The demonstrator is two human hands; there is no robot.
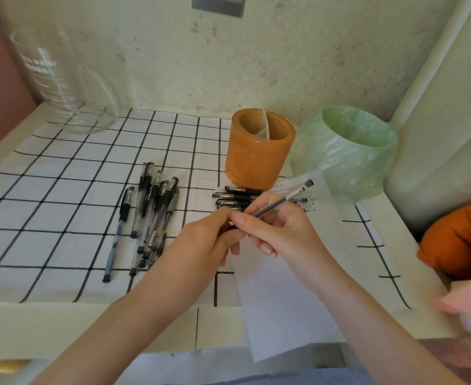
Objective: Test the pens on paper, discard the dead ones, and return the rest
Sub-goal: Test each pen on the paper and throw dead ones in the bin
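Clear plastic pen (283, 200) above the paper (278, 295): right hand (278, 232) pinches the barrel, left hand (201, 243) curls round its tip end. I judge this uncapping before a test scribble. Next: tip down onto bare paper, then holder (256, 162) or bin (348, 151).

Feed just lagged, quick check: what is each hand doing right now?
Left hand: pinches the near end of the pen.
Right hand: grips the same pen.
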